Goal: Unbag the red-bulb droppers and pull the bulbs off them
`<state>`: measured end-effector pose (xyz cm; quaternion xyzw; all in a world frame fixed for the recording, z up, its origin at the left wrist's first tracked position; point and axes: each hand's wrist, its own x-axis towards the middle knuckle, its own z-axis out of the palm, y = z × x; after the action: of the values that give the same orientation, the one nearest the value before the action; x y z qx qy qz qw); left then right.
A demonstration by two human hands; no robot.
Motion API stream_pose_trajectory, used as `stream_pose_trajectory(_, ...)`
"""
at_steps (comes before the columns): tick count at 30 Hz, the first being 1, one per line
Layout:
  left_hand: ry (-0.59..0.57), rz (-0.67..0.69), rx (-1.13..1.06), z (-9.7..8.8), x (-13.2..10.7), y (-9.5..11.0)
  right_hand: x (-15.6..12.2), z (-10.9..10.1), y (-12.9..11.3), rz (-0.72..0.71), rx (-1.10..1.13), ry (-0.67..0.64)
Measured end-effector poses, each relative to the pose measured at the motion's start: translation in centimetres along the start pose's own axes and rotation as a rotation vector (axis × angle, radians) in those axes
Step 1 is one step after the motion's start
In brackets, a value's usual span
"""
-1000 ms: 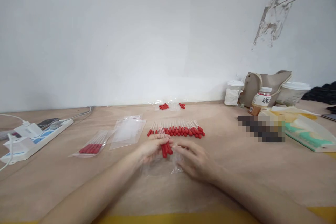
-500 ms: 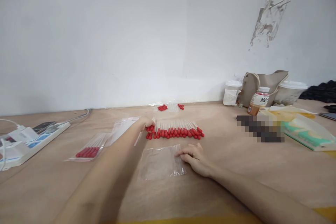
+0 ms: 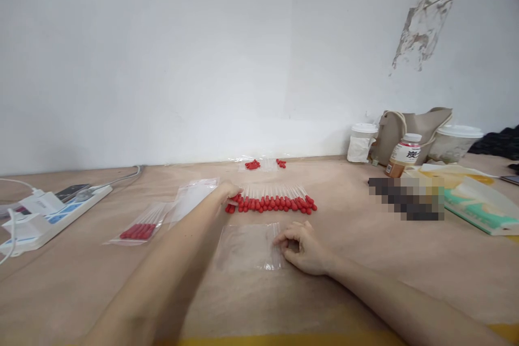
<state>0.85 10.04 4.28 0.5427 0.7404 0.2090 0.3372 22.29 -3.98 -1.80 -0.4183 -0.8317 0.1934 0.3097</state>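
Observation:
Thin pale sticks with red, bulb-shaped heads (image 3: 270,204) lie side by side in a long row, heads towards me. At the row's left end my left hand (image 3: 229,193) has its fingers and thumb closed around a few of the red heads; how many is hidden. Nearer to me, a clear zip bag (image 3: 247,248) lies flat with nothing visible in it. My right hand (image 3: 305,248) rests at the bag's right edge, its fingers curled and thumb drawn towards the index finger, pinching the zip strip.
Left, a clear bag of red-headed sticks (image 3: 138,231) lies beside more flat bags (image 3: 194,194) and a power strip (image 3: 81,211). Bags with red pieces (image 3: 252,164) are by the wall. Right stand a lidded cup (image 3: 360,143), a bottle (image 3: 403,157) and a tissue pack (image 3: 482,205).
My left hand has shifted slightly right along the row's end. The right hand's fingers have curled more at the bag's edge. The view has turned slightly.

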Motion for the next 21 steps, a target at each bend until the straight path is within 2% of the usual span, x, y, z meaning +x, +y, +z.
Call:
stream_pose_trajectory(4,-0.024,-0.014,0.173,-0.4,-0.3,-0.1,-0.2,-0.2,-0.2,-0.111,-0.031,0.002)
stream_pose_trajectory(8,0.063,0.034,0.357,-1.1,-0.4,-0.5,-0.3,-0.5,-0.4,-0.196,-0.091,0.009)
stream_pose_trajectory(15,0.184,0.147,0.51,-1.9,0.2,-2.3,-0.4,-0.7,-0.6,-0.244,-0.181,0.014)
stream_pose_trajectory(19,0.193,0.141,0.512,-1.9,0.4,-3.0,-0.5,-0.6,-0.4,-0.233,-0.157,0.06)
stream_pose_trajectory(21,0.167,0.121,0.5,-1.9,0.2,-3.0,-0.4,-0.6,-0.2,-0.181,-0.063,0.115)
